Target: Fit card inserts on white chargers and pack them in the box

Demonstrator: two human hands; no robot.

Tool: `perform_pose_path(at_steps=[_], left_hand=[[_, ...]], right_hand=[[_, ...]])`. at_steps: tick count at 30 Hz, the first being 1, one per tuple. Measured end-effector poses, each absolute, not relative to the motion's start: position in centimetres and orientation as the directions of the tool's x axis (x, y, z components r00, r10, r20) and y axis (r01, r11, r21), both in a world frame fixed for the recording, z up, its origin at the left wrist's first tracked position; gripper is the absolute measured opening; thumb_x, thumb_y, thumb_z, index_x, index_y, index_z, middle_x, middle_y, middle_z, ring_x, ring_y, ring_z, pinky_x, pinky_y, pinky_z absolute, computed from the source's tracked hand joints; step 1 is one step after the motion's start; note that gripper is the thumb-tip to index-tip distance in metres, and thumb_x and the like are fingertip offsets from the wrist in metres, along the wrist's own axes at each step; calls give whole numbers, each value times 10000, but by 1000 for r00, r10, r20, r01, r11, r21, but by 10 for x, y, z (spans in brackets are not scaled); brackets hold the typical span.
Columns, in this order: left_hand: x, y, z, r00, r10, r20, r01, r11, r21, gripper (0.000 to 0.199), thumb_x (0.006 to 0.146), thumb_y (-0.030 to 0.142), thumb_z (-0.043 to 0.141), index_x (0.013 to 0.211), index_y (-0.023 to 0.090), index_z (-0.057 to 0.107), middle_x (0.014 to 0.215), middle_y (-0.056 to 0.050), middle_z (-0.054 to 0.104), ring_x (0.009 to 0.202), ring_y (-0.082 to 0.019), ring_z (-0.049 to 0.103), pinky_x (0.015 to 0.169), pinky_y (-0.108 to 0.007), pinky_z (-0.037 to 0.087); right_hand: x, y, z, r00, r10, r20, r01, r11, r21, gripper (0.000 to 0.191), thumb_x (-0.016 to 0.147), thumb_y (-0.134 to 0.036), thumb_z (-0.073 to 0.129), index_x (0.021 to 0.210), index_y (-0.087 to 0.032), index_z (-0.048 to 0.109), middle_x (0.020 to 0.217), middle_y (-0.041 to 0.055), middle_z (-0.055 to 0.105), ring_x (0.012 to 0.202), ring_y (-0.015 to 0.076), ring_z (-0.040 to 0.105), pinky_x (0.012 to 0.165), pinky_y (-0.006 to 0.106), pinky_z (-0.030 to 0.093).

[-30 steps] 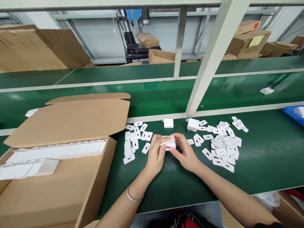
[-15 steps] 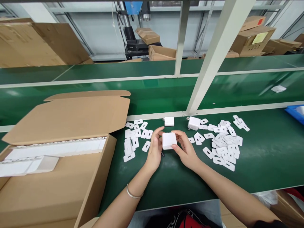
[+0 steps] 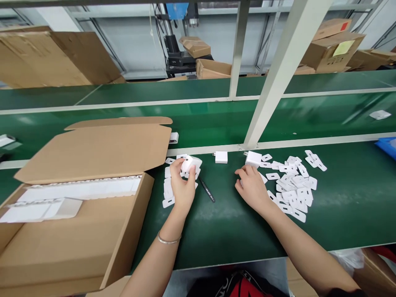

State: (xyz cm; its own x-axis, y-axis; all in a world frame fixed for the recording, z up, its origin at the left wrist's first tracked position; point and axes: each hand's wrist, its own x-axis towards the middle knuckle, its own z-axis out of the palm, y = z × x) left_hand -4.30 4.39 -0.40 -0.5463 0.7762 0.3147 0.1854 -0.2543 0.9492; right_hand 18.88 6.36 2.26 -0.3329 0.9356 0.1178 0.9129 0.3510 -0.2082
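Note:
My left hand (image 3: 183, 185) grips a white charger block (image 3: 191, 163) above the left group of small white plates (image 3: 168, 189). My right hand (image 3: 252, 185) lies over the near left edge of the larger pile of white plates (image 3: 297, 185), just below a white plug block (image 3: 253, 159). Its fingers are bent, and their tips are partly hidden, so whether they pinch a plate cannot be told. Between the hands, a second white plug block (image 3: 221, 157) rests near the rail, and black tweezers (image 3: 206, 189) lie on the green table (image 3: 229, 231).
An open cardboard box (image 3: 123, 239) with white pieces (image 3: 68, 208) inside stands at the left. A slanted white post (image 3: 278, 70) rises behind the table. White items lie on the green conveyor (image 3: 201, 123). Blue packaging (image 3: 386, 146) is at the right edge.
My hands have parted: the left moved left with the white block, while the right let go of it and moved right to the plates. The tweezers are uncovered, and items appeared on the conveyor.

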Motion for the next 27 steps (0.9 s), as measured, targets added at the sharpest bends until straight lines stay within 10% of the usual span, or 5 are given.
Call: perform_pose_path(at_steps=[4,8,27], left_hand=[[-43,50,-4,-478,878,-28,-369,-171,914,459,857,553,796,1111,222,602,1068,-69,685,875,-188,693,731,-299,566],[-39,52,-3,-383,916,-118,-535,-116,837,455,806,551,836,992,182,644,918,-48,683,753,-159,658,668,-286,548],[-40,32,32,-529,780,333,-22,-405,914,435,858,483,828,1125,226,601,912,-13,682,816,-141,655,775,-254,536]], right_hand=[[194,64,31,-302,953,-8,944,298,-143,259,971,-165,538,1177,-119,687,1172,169,626,1123,338,611,929,460,551],[199,62,35,-386,921,-54,903,366,-226,320,948,-124,535,1249,-119,646,1211,155,613,1111,293,620,911,412,554],[201,70,22,-540,840,51,799,530,-283,302,921,-131,516,1173,-147,682,1125,125,645,1063,292,605,939,433,535]])
